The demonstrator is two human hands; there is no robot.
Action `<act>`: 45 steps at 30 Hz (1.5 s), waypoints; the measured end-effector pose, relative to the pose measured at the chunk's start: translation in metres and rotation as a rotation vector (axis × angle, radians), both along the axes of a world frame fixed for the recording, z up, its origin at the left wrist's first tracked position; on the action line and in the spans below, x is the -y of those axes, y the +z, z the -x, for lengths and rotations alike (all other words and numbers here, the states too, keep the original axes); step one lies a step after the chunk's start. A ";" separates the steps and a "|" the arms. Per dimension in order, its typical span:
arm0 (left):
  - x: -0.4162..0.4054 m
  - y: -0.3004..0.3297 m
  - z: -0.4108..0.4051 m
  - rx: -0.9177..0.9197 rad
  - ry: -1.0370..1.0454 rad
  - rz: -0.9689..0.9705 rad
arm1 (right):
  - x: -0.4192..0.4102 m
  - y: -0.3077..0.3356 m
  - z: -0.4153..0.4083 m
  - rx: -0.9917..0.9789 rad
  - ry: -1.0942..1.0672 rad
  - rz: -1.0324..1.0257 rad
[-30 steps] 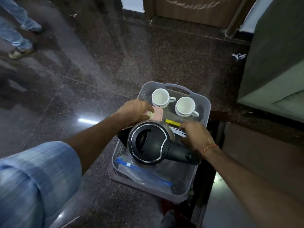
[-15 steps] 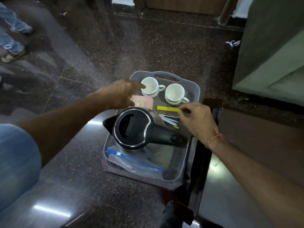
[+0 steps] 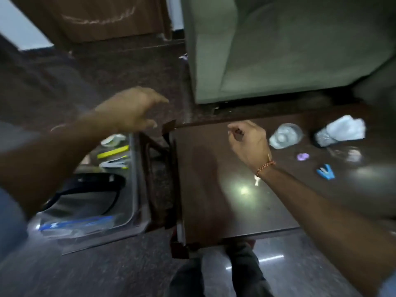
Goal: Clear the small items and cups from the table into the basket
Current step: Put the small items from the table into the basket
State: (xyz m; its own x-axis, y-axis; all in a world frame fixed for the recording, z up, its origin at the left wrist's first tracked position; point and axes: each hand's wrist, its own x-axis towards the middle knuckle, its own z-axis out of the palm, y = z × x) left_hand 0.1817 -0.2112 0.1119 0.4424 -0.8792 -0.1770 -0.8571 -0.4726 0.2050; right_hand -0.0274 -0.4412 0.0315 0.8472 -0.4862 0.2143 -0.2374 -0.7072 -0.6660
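The grey basket (image 3: 134, 179) stands at the left, beside the dark wooden table (image 3: 214, 189). Inside it lie a black kettle (image 3: 90, 191), a yellow strip (image 3: 113, 152), a white cup (image 3: 113, 139) and a clear bag with blue print (image 3: 75, 225). My left hand (image 3: 132, 108) hovers above the basket's far end, fingers loosely spread and holding nothing. My right hand (image 3: 248, 142) is over the table with its fingers curled, nothing visible in them. On the table to its right lie a clear glass (image 3: 285, 136), a white crumpled cloth on a dark object (image 3: 340, 130), a small purple item (image 3: 302, 156) and a blue clip (image 3: 326, 171).
A grey-green sofa (image 3: 289, 46) stands behind the table. A wooden door (image 3: 96, 18) is at the back left. The floor (image 3: 64, 271) is dark polished stone. My legs (image 3: 214, 275) are at the table's near edge. The picture is blurred by motion.
The view has swung right from the basket to the table. My right hand left the basket and moved over the table. My left hand lifted off the items and hovers open.
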 end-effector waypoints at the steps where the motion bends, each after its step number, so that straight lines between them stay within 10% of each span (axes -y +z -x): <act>1: 0.026 0.002 0.016 -0.025 -0.012 0.005 | 0.019 0.013 0.014 0.002 -0.036 0.016; 14: 0.235 0.036 0.200 -0.215 -0.075 0.153 | 0.184 0.132 0.176 -0.003 -0.406 0.095; 32: 0.369 -0.175 0.298 -0.464 0.030 0.063 | 0.272 -0.110 0.250 -0.579 -0.426 -0.171; 45: 0.423 -0.257 0.295 -0.275 0.033 -0.054 | 0.282 -0.187 0.236 -0.661 -0.427 -0.193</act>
